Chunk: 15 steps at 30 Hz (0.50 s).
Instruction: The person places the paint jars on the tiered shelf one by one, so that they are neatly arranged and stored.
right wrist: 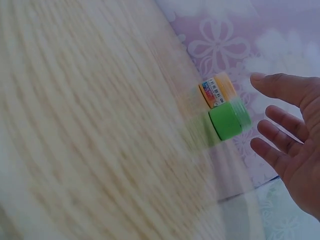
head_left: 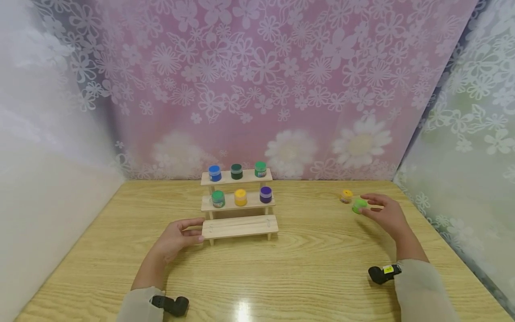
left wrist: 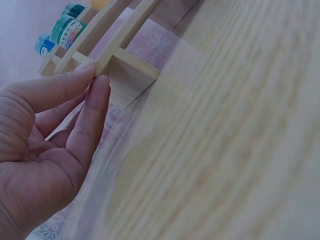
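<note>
A three-tier wooden display rack point(head_left: 240, 226) stands on the table in the head view. At the left end of its lowest shelf, my left hand point(head_left: 177, 237) pinches the wood between thumb and fingertips; the left wrist view shows the thumb point(left wrist: 75, 82) on the shelf's edge. Over to the right, a light green paint jar point(head_left: 359, 205) stands beside a yellow-orange paint jar point(head_left: 346, 197). My right hand point(head_left: 388, 214) is spread around the light green jar, thumb and fingers apart. In the right wrist view a gap shows between the fingers and that jar point(right wrist: 227, 121).
Blue point(head_left: 215, 173), dark green point(head_left: 236, 171) and green point(head_left: 260, 169) jars stand on the top shelf. Green point(head_left: 218, 199), yellow point(head_left: 240, 197) and purple point(head_left: 265, 195) jars stand on the middle one. Flowered curtains point(head_left: 261, 89) border the wood-grain table point(head_left: 314, 268).
</note>
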Motion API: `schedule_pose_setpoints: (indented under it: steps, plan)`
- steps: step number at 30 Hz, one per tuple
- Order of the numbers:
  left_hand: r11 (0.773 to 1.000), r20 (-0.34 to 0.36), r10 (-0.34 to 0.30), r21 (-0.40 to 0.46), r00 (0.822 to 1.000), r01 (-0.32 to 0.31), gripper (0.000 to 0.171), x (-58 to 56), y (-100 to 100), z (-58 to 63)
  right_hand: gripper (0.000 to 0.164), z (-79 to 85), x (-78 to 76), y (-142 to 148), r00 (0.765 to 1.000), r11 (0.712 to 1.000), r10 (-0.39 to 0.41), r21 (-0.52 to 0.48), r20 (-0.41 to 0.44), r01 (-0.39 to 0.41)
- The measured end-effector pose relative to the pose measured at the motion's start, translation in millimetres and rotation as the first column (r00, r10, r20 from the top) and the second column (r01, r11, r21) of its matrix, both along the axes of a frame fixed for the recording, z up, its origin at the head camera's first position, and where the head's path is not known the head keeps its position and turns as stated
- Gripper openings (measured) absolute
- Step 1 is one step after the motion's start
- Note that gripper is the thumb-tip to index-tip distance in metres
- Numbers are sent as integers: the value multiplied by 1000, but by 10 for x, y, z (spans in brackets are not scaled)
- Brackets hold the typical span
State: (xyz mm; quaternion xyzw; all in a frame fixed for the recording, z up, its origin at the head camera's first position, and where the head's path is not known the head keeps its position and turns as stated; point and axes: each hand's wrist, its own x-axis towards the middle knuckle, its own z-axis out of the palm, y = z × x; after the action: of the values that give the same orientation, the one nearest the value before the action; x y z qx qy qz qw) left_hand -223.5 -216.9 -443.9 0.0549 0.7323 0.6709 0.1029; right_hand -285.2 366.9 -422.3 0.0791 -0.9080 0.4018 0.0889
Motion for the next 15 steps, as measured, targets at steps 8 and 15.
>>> schedule_pose_setpoints:
  steps: [8,15]
  plan:
    - [1000,0,3,0,1000,-3,60,-4,0,4,61,-96,-131,51,997,1000,-12,-15,80,13]
    - [1000,6,6,0,1000,-6,60,-3,-2,-5,60,-183,-209,69,993,999,-28,-16,110,30]
